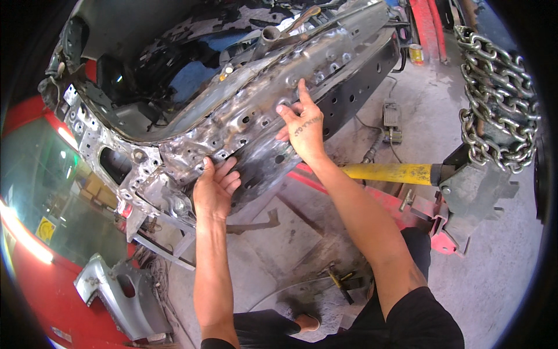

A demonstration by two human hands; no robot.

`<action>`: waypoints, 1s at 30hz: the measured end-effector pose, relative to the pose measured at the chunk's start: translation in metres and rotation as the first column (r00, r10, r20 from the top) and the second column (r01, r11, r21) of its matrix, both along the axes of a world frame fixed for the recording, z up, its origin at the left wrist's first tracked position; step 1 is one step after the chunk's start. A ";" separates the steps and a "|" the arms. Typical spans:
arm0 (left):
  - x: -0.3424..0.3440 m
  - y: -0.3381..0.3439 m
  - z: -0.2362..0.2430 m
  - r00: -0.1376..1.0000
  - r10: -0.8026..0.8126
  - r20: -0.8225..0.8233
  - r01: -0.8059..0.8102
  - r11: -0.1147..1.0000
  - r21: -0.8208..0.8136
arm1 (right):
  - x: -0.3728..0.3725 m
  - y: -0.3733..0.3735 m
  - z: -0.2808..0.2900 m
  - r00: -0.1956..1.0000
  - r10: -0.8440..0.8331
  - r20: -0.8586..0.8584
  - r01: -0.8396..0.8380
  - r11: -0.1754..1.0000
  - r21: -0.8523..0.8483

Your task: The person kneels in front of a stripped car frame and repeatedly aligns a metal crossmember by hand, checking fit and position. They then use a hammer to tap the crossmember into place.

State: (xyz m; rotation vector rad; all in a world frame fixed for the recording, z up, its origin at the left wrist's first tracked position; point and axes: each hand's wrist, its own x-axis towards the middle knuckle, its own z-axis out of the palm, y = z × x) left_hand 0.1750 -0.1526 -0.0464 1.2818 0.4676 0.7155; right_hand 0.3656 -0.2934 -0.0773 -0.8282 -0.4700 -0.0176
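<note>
A bare, rough metal car body member (221,121) with many holes runs diagonally across the upper middle, with a black perforated beam (354,81) along its outer side. My left hand (215,186) is turned palm up at the member's lower edge, fingers loosely curled and apart, thumb raised against the metal. My right hand (301,128) rests farther along it, index finger stretched out on the surface, thumb spread, lower fingers bent near the seam with the black beam. Whether either hand bears any weight I cannot tell.
Heavy chains (494,99) hang at the right over a yellow bar (389,173) and red stand parts (442,241). A foot pedal (391,125) and hoses lie on the floor (488,279). A silver fender (122,296) leans by a red car (29,244) at left. Tools (340,282) lie below.
</note>
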 end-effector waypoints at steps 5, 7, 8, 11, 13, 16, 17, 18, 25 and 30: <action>0.000 0.000 0.000 1.000 0.001 -0.008 -0.001 1.000 0.000 | -0.001 -0.004 0.002 1.000 0.019 0.003 -0.019 0.999 -0.034; -0.002 0.001 -0.001 1.000 0.011 -0.015 -0.011 1.000 0.005 | -0.001 -0.004 0.001 0.999 0.032 -0.001 -0.032 0.998 -0.045; -0.001 0.002 -0.001 1.000 0.012 -0.018 -0.012 1.000 0.008 | -0.001 -0.005 0.002 0.999 0.034 -0.008 -0.034 0.998 -0.053; -0.001 0.003 -0.001 1.000 0.013 -0.021 -0.013 1.000 0.002 | -0.002 -0.007 0.004 0.999 0.034 -0.013 -0.035 0.998 -0.059; 0.000 0.004 -0.002 1.000 0.015 -0.018 -0.015 1.000 0.003 | -0.002 -0.008 0.005 0.999 0.035 -0.018 -0.036 0.996 -0.075; 0.001 0.000 0.001 0.999 -0.005 -0.036 0.005 1.000 -0.007 | -0.001 -0.011 0.007 0.999 0.037 -0.018 -0.039 0.996 -0.085; 0.001 0.001 0.001 0.999 -0.008 -0.034 0.008 1.000 -0.007 | -0.001 -0.012 0.008 0.999 0.033 -0.010 -0.033 0.995 -0.089; 0.000 0.002 0.000 0.999 -0.010 -0.033 0.010 1.000 -0.008 | -0.001 -0.012 0.008 1.000 0.028 -0.002 -0.028 0.995 -0.093; -0.001 0.004 0.000 0.999 0.009 -0.033 -0.009 1.000 0.001 | -0.002 -0.008 0.005 0.999 0.054 -0.001 -0.054 0.998 -0.043; 0.001 0.004 -0.003 1.000 -0.016 -0.014 0.016 0.999 0.032 | 0.001 -0.007 0.003 1.000 0.020 0.020 -0.019 1.000 -0.020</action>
